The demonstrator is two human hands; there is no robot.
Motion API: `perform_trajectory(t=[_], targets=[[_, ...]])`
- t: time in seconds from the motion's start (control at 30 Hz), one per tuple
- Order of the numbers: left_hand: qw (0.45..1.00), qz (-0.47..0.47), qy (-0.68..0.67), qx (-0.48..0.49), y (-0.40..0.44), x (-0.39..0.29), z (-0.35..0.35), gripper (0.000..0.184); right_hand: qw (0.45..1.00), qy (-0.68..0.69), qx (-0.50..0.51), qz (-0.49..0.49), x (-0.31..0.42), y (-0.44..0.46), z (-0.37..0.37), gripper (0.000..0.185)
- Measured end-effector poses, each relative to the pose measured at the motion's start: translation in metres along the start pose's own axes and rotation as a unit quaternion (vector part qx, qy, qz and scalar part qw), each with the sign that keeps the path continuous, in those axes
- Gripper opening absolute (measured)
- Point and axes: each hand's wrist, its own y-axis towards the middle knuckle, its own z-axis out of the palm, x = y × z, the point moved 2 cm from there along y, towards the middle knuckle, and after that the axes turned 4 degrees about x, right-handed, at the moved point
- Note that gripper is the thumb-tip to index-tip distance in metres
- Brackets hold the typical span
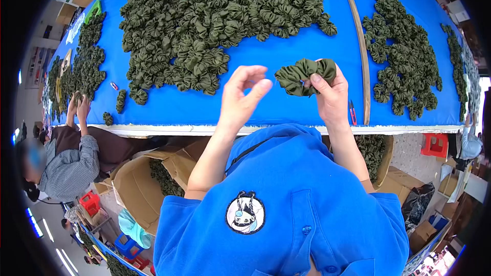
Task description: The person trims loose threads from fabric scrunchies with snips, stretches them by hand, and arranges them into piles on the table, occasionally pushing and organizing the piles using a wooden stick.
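A blue-covered table (286,48) spans the upper half of the frame, with a large heap of dark green gathered fabric rings (204,15) at upper centre-left and a smaller heap (401,53) at upper right. Near the centre, the right hand (330,92) grasps one green fabric ring (294,75), thumb pressed on its near side, above the table. Just left of it, the left hand (240,97) is released, fingers loosely bent and thumb apart. Right of centre lie a wooden strip (361,53) and, near its lower end, red-handled snips (353,114). At far left, a co-worker in a checked sleeve (88,156) reaches towards another heap (89,64)
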Motion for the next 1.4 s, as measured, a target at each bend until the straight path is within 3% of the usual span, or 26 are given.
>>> perform_trajectory(t=[0.17,0.33,0.4,0.47,0.63,0.83,0.97,1.03,1.07,1.1,1.13,1.2,1.23,1.3,1.4], targets=[[0.996,0.051,0.055,0.043,0.002,0.002,0.006,0.009,0.994,-0.107,-0.027,-0.013,0.005,-0.007,0.008,0.028],[0.991,-0.014,-0.128,0.037,-0.005,0.007,-0.006,0.007,0.994,-0.107,-0.027,-0.025,0.007,-0.007,-0.003,0.028],[0.938,-0.069,-0.328,0.087,-0.007,0.007,0.000,0.007,0.995,-0.090,-0.028,-0.015,-0.001,-0.007,-0.003,0.029],[0.841,-0.120,-0.511,0.131,-0.009,0.003,0.005,0.008,0.997,-0.070,-0.027,-0.005,-0.008,-0.005,0.000,0.031],[0.806,-0.108,-0.558,0.168,-0.012,-0.015,0.021,0.008,0.995,0.049,-0.064,0.050,-0.014,-0.004,0.003,0.023],[0.812,-0.078,-0.545,0.193,-0.010,-0.009,0.029,0.007,0.992,0.059,-0.089,0.066,-0.022,-0.003,-0.002,0.023],[0.809,-0.074,-0.552,0.188,-0.009,-0.008,0.029,0.007,0.972,-0.165,-0.168,0.011,-0.015,-0.006,-0.014,0.023],[0.801,-0.081,-0.563,0.185,-0.009,-0.011,0.026,0.007,0.938,-0.291,-0.186,0.012,-0.022,-0.011,-0.057,0.025],[0.792,-0.089,-0.576,0.182,-0.009,-0.014,0.025,0.007,0.939,-0.290,-0.185,0.012,-0.026,-0.016,-0.086,0.025],[0.783,-0.096,-0.588,0.178,-0.009,-0.015,0.024,0.007,0.849,-0.484,-0.210,-0.001,-0.029,-0.024,-0.119,0.026],[0.773,-0.103,-0.601,0.175,-0.010,-0.016,0.023,0.007,0.721,-0.655,-0.226,-0.014,-0.033,-0.033,-0.150,0.028],[0.762,-0.106,-0.617,0.168,-0.009,-0.017,0.021,0.007,0.580,-0.772,-0.259,0.026,-0.050,-0.062,-0.210,0.032],[0.749,-0.111,-0.632,0.163,-0.010,-0.017,0.020,0.007,0.581,-0.772,-0.258,0.026,-0.055,-0.074,-0.224,0.032],[0.723,-0.120,-0.663,0.153,-0.009,-0.017,0.021,0.007,0.441,-0.833,-0.250,0.219,-0.065,-0.098,-0.252,0.028],[0.712,-0.117,-0.673,0.161,-0.009,-0.021,0.023,0.007,0.439,-0.860,-0.199,0.170,-0.067,-0.111,-0.267,0.025]])
